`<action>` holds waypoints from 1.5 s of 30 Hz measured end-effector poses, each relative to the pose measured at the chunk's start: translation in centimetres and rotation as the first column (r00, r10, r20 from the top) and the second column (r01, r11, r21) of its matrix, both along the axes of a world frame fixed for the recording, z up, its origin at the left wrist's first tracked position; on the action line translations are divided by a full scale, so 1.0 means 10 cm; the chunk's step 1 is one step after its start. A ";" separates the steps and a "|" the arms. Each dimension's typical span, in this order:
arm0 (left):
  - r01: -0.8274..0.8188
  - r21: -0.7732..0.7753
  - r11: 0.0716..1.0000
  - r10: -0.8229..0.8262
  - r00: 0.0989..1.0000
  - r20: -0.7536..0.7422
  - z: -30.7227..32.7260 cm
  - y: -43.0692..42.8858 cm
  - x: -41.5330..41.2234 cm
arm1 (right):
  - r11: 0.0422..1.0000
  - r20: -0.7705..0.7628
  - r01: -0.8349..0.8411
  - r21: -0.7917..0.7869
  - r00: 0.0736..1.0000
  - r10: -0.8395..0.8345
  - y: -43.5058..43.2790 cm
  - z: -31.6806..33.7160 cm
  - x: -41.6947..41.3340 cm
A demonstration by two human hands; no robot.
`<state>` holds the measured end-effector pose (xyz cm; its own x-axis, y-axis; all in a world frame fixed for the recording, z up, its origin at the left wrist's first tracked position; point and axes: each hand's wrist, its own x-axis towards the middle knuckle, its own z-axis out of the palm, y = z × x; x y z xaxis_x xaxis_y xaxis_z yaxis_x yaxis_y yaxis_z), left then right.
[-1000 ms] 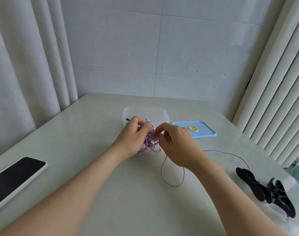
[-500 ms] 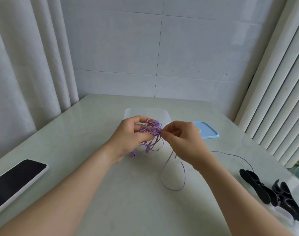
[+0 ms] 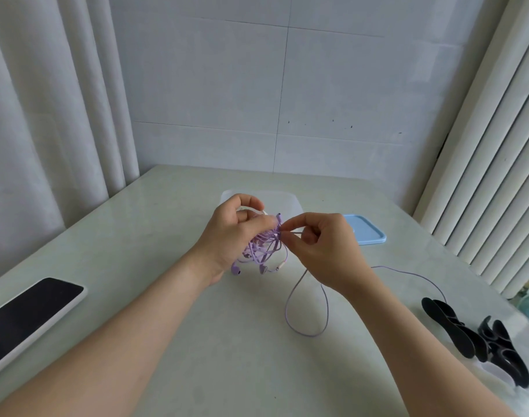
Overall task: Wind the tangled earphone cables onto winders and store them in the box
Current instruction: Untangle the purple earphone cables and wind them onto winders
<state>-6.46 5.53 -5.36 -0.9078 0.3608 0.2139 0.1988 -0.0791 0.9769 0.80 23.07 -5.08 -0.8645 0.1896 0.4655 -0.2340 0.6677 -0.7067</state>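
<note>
Two hands met above the counter (image 3: 167,236), both raised clear of its surface. Left hand (image 3: 236,233) curled its fingers round a purple earphone tangle (image 3: 264,251), with earbuds (image 3: 236,269) dangling just below the heel of the palm. Right hand (image 3: 323,248) pinched one strand between thumb and forefinger at the tangle's right edge, its other fingers curled. From beneath the right hand a loose loop (image 3: 305,311) of the same cable drooped onto the counter and trailed off to the right. Just beyond the hands stood a clear box (image 3: 290,203); a blue lid (image 3: 368,233) lay flat behind the right hand. Black winders (image 3: 456,329) lay well right of the right forearm. Well left of the left forearm lay a phone (image 3: 28,317), screen up.
</note>
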 end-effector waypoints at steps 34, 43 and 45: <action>-0.357 -0.258 0.898 0.121 0.764 -0.634 -0.10 0.04 0.03 | 0.965 -0.047 0.112 -0.238 0.991 -0.127 -0.06 -0.09 -0.01; -0.274 -0.345 0.898 0.001 0.785 -0.620 -0.15 0.06 0.00 | 0.989 -0.120 0.149 -0.003 0.982 -0.149 -0.08 -0.11 0.00; -0.271 -0.382 0.884 -0.026 0.787 -0.617 -0.15 0.07 -0.02 | 0.990 -0.130 0.138 0.024 0.982 -0.134 -0.08 -0.12 -0.01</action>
<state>-6.66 6.26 -6.88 -0.6929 0.4420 0.5696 0.7199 0.3815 0.5798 0.72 22.32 -6.30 -0.7646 0.2844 0.5784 -0.2262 0.7220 -0.6539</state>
